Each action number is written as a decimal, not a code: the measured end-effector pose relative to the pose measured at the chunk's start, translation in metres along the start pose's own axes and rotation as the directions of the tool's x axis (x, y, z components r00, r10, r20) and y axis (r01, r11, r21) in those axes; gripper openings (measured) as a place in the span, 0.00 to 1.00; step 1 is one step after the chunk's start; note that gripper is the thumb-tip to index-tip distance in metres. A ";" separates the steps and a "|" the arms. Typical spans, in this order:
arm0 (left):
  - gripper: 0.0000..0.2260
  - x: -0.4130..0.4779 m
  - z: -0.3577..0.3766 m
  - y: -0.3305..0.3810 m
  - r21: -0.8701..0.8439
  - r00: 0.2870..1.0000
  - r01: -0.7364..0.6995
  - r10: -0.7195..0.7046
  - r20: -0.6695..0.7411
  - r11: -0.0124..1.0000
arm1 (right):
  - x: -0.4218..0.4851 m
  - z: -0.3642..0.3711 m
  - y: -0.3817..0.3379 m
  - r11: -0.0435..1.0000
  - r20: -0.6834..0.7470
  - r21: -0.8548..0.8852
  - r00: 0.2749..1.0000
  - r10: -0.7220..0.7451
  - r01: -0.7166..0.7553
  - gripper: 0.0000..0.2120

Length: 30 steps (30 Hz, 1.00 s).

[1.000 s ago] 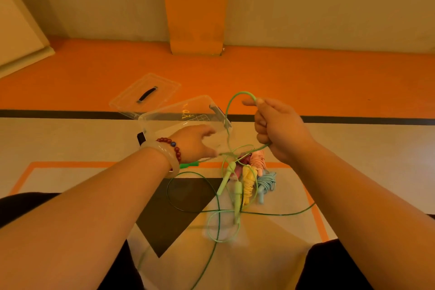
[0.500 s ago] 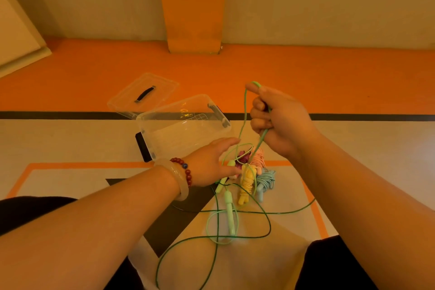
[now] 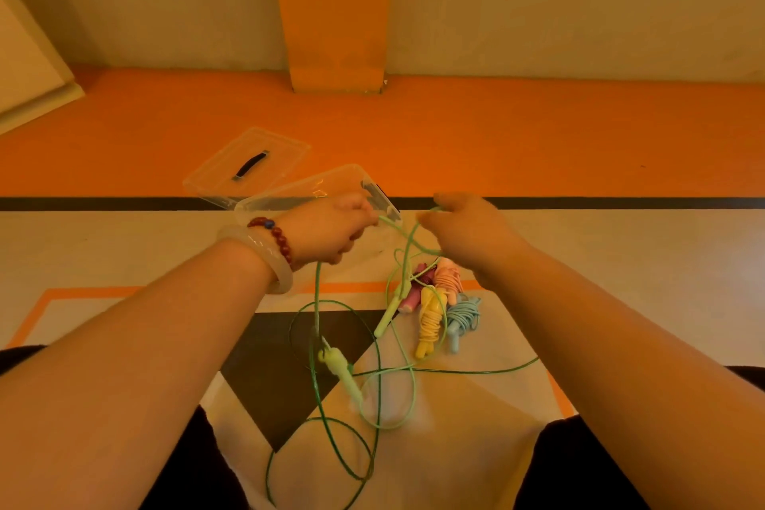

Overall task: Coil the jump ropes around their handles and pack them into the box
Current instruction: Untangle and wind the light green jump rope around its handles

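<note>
Just in front of the clear box (image 3: 314, 188), the left hand (image 3: 331, 228) and right hand (image 3: 467, 232) each clench their fingers on the green jump rope (image 3: 316, 294). Its loose loops trail on the floor (image 3: 621, 261) nearer than the box, beside coiled ropes (image 3: 430, 315).

Light: dim and warm; an amber cast tints everything you see.
Shadows: soft, faint, with no source in view.
Glare: small highlights on your clear box (image 3: 308, 190).
Blur: your green rope (image 3: 317, 294) reads sharp, its hanging handle (image 3: 343, 373) smears.
Edges: your forearms (image 3: 124, 364) swell toward the lower corners.
</note>
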<state>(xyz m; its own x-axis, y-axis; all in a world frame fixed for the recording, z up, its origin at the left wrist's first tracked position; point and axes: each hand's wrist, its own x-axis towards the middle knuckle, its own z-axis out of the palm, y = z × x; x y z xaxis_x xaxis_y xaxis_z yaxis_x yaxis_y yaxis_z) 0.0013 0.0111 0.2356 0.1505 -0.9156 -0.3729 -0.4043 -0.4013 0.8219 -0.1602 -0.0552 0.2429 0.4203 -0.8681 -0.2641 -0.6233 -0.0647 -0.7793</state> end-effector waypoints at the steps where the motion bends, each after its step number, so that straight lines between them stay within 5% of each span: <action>1: 0.09 -0.003 -0.003 0.004 -0.082 0.999 -0.042 0.042 0.003 0.996 | -0.001 0.001 -0.001 0.993 0.027 -0.107 0.999 -0.043 0.046 0.25; 4: 0.11 -0.010 -0.009 0.012 -0.139 0.985 -0.171 0.167 -0.037 0.975 | -0.004 0.005 -0.003 0.982 0.117 0.028 0.975 -0.189 0.187 0.22; 8: 0.10 -0.013 -0.020 0.010 -0.098 0.966 -0.241 0.229 -0.119 0.966 | -0.004 0.008 -0.004 0.949 0.190 0.281 0.961 -0.200 0.142 0.20; 11: 0.09 -0.015 -0.023 0.008 -0.069 0.962 -0.255 0.247 -0.115 0.964 | -0.003 0.007 -0.006 0.891 0.072 0.375 0.950 -0.303 0.255 0.16; 14: 0.07 -0.019 -0.029 0.003 0.246 0.980 -0.201 0.196 0.046 0.948 | -0.004 0.002 -0.015 0.782 -0.087 0.532 0.939 -0.331 0.325 0.15; 17: 0.11 -0.017 -0.033 -0.015 0.675 0.984 -0.041 -0.087 0.154 0.737 | -0.005 -0.011 -0.022 0.620 -0.186 0.716 0.944 -0.272 0.320 0.16; 19: 0.15 -0.014 -0.033 -0.023 0.657 0.984 0.026 -0.135 0.116 0.754 | -0.004 -0.018 -0.021 0.571 -0.242 0.757 0.948 -0.207 0.318 0.16; 21: 0.15 -0.014 -0.029 -0.018 0.396 0.998 0.054 -0.060 0.002 0.917 | -0.001 -0.021 -0.016 0.686 -0.286 0.660 0.947 -0.148 0.307 0.14; 23: 0.14 -0.015 -0.025 -0.006 0.165 0.993 0.041 -0.021 -0.118 0.985 | 0.002 -0.020 -0.009 0.898 -0.279 0.371 0.951 -0.137 0.238 0.10; 27: 0.16 -0.017 -0.023 0.006 0.481 0.984 -0.019 0.103 -0.148 0.876 | 0.003 -0.008 -0.002 0.983 -0.123 0.086 0.981 -0.151 0.162 0.14; 30: 0.16 -0.016 -0.020 0.012 0.326 0.949 -0.113 0.199 -0.244 0.939 | -0.004 0.000 -0.004 0.969 -0.007 0.132 0.978 -0.209 0.208 0.18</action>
<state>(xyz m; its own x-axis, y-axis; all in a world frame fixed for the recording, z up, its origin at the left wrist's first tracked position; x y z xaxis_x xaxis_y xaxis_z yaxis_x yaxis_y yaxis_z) 0.0121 0.0203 0.2594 0.2821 -0.9556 -0.0854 -0.6904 -0.2640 0.6736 -0.1593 -0.0513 0.2472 0.5362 -0.8391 -0.0915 -0.4296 -0.1779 -0.8853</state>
